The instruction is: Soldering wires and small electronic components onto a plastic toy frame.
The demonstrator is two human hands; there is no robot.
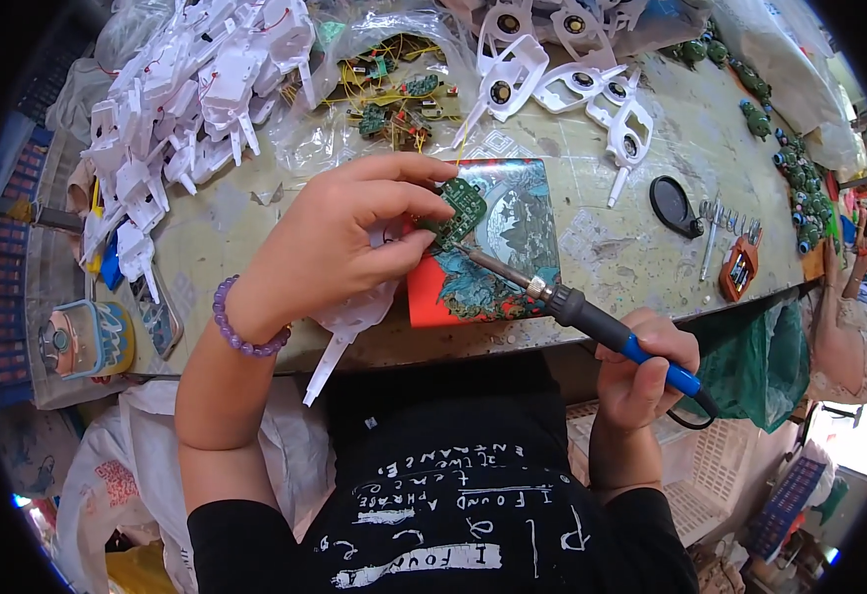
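My left hand (339, 243) pinches a small green circuit board (461, 210) by its left edge, with a yellow wire rising from its top. Closed around the blue handle of a soldering iron (592, 319) is my right hand (648, 368). The iron's metal tip reaches up and left to the board's lower edge; whether it touches cannot be made out. Beneath the board lies a red and teal picture-covered pad (528, 243). A white plastic shell (339, 332) with a narrow stem shows below my left hand, partly covered by it.
White plastic shells (196, 94) are heaped at the back left, beside a clear bag of wired circuit boards (394, 99). More shells with round speakers (577, 79) lie at the back. A black round dish (673, 206) and a small orange case (739, 267) sit at right. Another person's arm (839, 307) shows far right.
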